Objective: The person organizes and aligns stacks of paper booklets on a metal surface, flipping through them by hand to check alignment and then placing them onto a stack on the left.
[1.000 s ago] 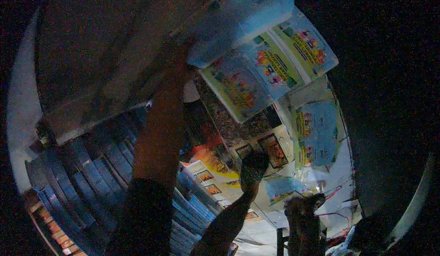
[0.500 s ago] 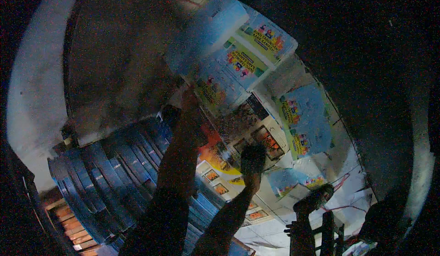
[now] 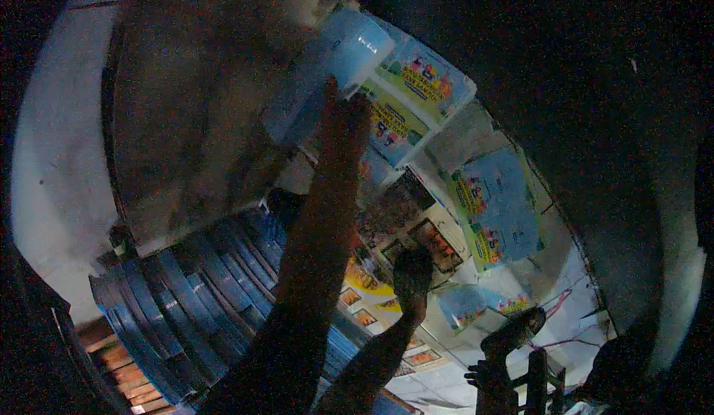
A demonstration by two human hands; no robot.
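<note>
My left hand [image 3: 346, 110] reaches far forward, its fingers apart over the edge of a blue printed sheet [image 3: 297, 114]. Palm and fingertips are dark, so their exact contact is unclear. Beside it, blue printed sheets with yellow-green bands [image 3: 409, 88] overlap in a pile. Nearer, a dark rounded shape that looks like my foot [image 3: 413, 270] stands by a framed picture panel [image 3: 439, 240]. At the lower right, fingers stick out leftward beside a second dark limb [image 3: 494, 389]; they may be my right hand, but darkness hides what they do.
Dark blue slats or bundles [image 3: 208, 288] lie stacked at the left, with brownish blocks [image 3: 137, 378] behind them. More blue sheets [image 3: 494, 207] lie on the tiled floor [image 3: 573, 274] at the right. A thin reddish cord [image 3: 558, 300] and a black frame [image 3: 537, 381] are at the lower right.
My left hand has moved forward and right, from near the pile's lower left corner onto the blue sheets. The whole view has shifted slightly; the foot-like shape stays by the picture panel.
</note>
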